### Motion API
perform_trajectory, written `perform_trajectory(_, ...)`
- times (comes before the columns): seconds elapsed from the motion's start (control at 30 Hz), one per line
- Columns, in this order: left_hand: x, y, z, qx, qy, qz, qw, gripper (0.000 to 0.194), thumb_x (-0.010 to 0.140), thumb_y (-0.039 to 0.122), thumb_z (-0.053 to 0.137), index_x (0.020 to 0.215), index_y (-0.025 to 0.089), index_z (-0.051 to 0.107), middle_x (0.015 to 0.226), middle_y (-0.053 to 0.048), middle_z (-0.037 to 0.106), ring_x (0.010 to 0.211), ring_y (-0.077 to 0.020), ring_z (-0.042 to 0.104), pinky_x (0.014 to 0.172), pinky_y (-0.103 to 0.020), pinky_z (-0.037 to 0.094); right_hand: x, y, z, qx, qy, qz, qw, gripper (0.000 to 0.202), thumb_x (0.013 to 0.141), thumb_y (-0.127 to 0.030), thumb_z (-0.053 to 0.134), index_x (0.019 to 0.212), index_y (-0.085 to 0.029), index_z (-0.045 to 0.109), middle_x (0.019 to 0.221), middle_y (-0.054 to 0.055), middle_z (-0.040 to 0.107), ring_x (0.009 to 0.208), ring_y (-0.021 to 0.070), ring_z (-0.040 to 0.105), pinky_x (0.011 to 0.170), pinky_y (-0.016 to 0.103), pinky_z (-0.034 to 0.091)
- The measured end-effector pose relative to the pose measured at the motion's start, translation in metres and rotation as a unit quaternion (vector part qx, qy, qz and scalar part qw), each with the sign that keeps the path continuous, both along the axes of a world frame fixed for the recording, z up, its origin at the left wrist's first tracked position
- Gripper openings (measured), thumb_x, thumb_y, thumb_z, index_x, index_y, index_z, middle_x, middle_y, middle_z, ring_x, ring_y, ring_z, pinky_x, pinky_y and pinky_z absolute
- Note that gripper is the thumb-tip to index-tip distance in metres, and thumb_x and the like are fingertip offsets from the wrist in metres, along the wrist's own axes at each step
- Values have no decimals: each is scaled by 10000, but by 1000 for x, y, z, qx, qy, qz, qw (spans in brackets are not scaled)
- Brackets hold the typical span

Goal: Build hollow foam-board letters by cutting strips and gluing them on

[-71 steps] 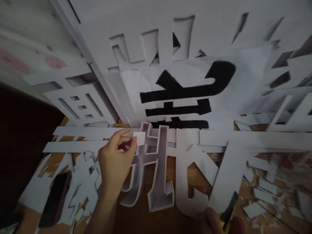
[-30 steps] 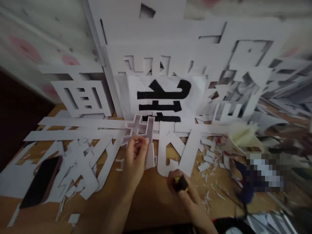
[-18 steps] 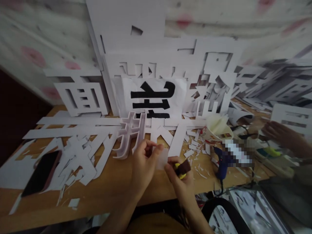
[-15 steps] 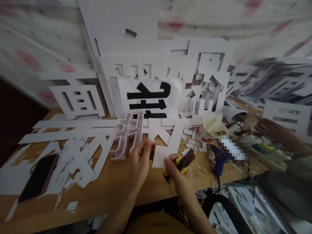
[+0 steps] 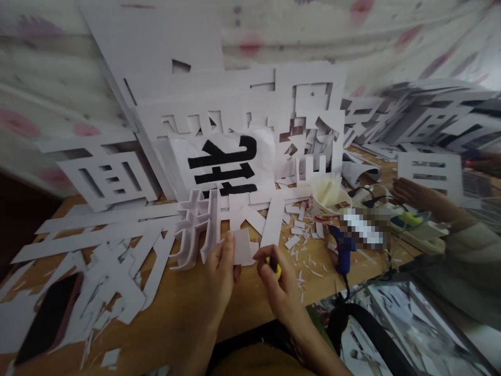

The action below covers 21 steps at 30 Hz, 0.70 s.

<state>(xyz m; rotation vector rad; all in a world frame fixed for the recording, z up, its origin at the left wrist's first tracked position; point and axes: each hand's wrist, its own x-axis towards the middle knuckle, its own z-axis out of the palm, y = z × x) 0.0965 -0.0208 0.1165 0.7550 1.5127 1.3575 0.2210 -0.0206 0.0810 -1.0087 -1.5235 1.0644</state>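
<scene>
My left hand [image 5: 222, 269] pinches a small white board piece [image 5: 242, 246] between thumb and fingers, just above the table. My right hand [image 5: 276, 279] is closed round a yellow-and-black tool [image 5: 277, 265], which looks like a utility knife; the palm hides most of it. The right fingertips are at the piece's right edge. Left of my left hand stands a white built-up character form [image 5: 195, 230] with thin raised walls. Behind it, a paper sheet with a black printed character [image 5: 225, 162] leans against cut-out white boards.
A phone [image 5: 49, 318] lies on board strips at the left. To the right are a paper tub [image 5: 329, 201], a blue glue gun [image 5: 342, 250], scraps and a power strip [image 5: 418, 232] with cables. Another person's hand [image 5: 418, 194] reaches in from the right.
The white piece has turned in my left hand. My right hand has rotated, so less of the yellow-and-black tool shows. The whole view has shifted to the right.
</scene>
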Motion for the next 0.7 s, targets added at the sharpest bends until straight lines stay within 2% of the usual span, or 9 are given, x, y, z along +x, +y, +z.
perform_trajectory(0.07, 4, 4, 2, -23, -35, 30, 999, 604, 757, 759, 579, 533, 206, 485, 393, 52, 401, 340, -74, 338, 340, -201, 246, 5, -3, -4, 65, -69, 20, 995, 420, 956, -610, 461, 968, -210, 588, 715, -12, 570, 622, 151, 519, 578, 269, 366)
perform_trajectory(0.17, 9, 6, 6, -22, -62, 29, 997, 590, 731, 755, 610, 529, 217, 476, 386, 52, 408, 332, -82, 360, 327, -201, 280, 7, -4, -7, 109, -122, 16, 986, 504, 953, -678, 408, 957, -206, 584, 737, 11, 619, 633, 166, 553, 583, 278, 368)
perform_trajectory(0.5, 14, 2, 11, -13, -122, 21, 992, 598, 676, 739, 684, 517, 199, 481, 386, 62, 396, 332, -63, 350, 318, -182, 264, 6, 2, -3, 144, -149, -13, 978, 539, 966, -693, 357, 905, -201, 566, 657, -13, 573, 540, 139, 503, 527, 260, 327)
perform_trajectory(0.7, 17, 1, 13, -32, -144, 0, 989, 583, 674, 730, 695, 544, 196, 499, 420, 67, 403, 347, -56, 342, 319, -179, 248, 9, 4, -2, 151, -176, -23, 972, 627, 939, -761, 283, 819, -205, 547, 604, -15, 537, 510, 144, 493, 511, 265, 326)
